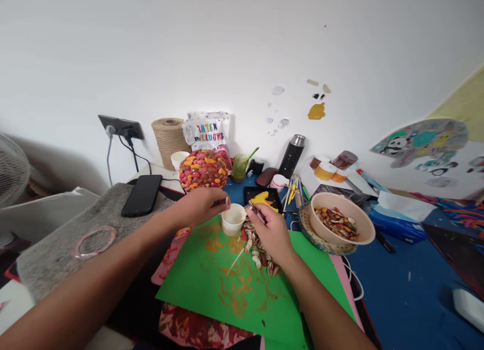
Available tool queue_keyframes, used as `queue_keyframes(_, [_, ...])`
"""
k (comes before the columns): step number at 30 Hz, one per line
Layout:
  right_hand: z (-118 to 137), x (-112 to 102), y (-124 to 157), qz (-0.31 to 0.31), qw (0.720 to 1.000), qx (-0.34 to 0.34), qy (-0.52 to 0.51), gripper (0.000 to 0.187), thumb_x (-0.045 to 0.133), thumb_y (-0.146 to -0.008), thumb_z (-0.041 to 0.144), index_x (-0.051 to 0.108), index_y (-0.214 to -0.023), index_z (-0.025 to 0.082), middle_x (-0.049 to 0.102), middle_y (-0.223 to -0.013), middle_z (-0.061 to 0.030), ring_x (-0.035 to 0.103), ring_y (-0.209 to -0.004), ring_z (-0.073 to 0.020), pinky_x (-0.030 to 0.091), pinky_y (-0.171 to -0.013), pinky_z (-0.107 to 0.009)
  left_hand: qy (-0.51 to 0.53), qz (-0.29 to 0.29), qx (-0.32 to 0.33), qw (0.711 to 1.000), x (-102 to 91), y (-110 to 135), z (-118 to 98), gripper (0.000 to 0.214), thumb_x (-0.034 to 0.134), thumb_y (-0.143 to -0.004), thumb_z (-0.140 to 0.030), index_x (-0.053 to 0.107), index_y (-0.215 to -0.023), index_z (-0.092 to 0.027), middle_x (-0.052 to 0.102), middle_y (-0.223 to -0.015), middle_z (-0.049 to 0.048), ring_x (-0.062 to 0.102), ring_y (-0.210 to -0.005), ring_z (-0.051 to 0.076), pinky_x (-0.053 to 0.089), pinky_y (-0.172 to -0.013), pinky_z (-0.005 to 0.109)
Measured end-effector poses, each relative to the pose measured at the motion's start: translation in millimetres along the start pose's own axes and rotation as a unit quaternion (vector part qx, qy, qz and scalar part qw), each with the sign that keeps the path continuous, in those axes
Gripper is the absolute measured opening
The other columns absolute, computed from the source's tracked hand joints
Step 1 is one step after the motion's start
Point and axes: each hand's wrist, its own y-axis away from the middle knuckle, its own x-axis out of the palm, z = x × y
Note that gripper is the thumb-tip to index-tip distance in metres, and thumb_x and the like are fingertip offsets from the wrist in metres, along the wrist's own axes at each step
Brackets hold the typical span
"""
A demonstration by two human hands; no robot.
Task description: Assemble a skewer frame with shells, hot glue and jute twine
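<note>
My left hand is pinched at the left rim of a white cup. A small pale bit shows at its fingertips, too small to name. On the cup's other side, my right hand closes around a slim dark tool, whose tip points toward the rim. Below that hand lies a heap of brownish shell-like pieces, partly hidden by it. A thin pale stick rests on the green sheet, which has orange-brown paint smears. Behind my left hand stands a round form covered in red, orange and brown pieces.
To the right, a peach bowl holds coloured pieces. Behind are a black tray, a dark flask, a jar of greenish liquid and paint pots. A phone lies left, near a twine spool.
</note>
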Motion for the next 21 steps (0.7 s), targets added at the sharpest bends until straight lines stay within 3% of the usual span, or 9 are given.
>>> queue_keyframes(21, [0.0, 0.6, -0.6, -0.004, 1.0, -0.004, 0.004, 0.033, 0.059, -0.101, 0.048, 0.072, -0.092, 0.019, 0.064, -0.074, -0.0004, 0.057, -0.068, -0.0184, 0.04, -0.064, -0.029, -0.066, 0.017, -0.006, 0.998, -2.3, 1.6, -4.4, 0.024, 0.049, -0.104, -0.036, 0.064, -0.091, -0.022, 0.074, -0.089, 0.0053, 0.068, -0.08, 0.023, 0.04, -0.068, 0.03])
